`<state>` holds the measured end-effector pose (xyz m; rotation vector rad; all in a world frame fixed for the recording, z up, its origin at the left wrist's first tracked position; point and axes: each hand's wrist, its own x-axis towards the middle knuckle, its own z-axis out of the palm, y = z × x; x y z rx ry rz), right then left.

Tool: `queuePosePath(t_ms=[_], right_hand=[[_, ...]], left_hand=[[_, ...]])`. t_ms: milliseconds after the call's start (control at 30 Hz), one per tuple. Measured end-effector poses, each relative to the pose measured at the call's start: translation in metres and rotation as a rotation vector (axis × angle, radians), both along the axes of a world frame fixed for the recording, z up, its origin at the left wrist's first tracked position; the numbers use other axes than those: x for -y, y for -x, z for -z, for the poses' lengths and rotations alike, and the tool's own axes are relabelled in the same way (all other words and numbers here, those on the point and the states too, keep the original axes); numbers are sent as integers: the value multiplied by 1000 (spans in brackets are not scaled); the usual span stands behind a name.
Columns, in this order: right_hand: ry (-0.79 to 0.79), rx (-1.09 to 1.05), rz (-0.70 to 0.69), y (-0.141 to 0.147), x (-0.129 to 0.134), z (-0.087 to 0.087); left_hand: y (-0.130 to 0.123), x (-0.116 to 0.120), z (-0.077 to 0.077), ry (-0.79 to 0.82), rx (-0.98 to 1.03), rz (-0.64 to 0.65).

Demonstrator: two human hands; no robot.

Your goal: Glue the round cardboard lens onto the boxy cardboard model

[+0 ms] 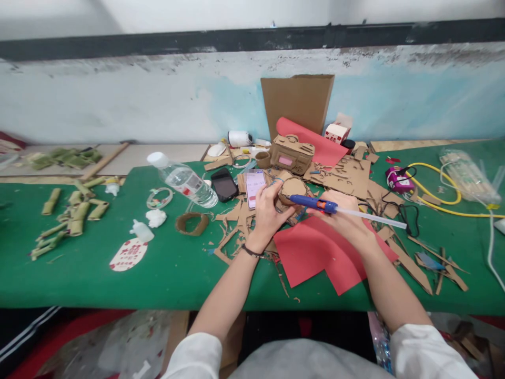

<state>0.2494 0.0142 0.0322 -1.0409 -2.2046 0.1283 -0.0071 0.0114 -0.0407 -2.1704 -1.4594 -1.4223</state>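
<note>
My right hand (pixel 342 213) is wrapped round a blue glue gun (pixel 313 202) with a long clear glue stick coming out of its back. The gun's tip points left, at the edge of a round cardboard piece (pixel 294 188). My left hand (pixel 271 211) holds that round piece from its left side, with fingers and thumb against it. A lit phone (pixel 254 188) lies just left of my left hand. Red paper (pixel 315 252) is spread below both hands. Behind them stands a cardboard model shaped like a camera (pixel 292 153).
Cardboard scraps (pixel 410 263) lie around the hands. To the left are a tilted water bottle (pixel 189 184), a black phone (pixel 224 185), a cardboard ring (pixel 191 223) and green bamboo-like pieces (pixel 79 216). A purple device (pixel 400 180) with yellow cable sits right.
</note>
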Motion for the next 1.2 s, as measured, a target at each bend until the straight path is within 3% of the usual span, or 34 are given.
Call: queuePosePath(t_ms=[333,767,1000,1200], right_hand=[[46,-1,17,-3,3,-10],[125,-11,37,-9,3,-10],[75,-182,82,-12,-4,-5],[-3,-305,216,-17,-14,5]], left_hand=[[1,0,1,17,29,21],[1,0,2,47,28,-11],[3,-2,7,93,130,-4],[14,12,-13,85,112,21]])
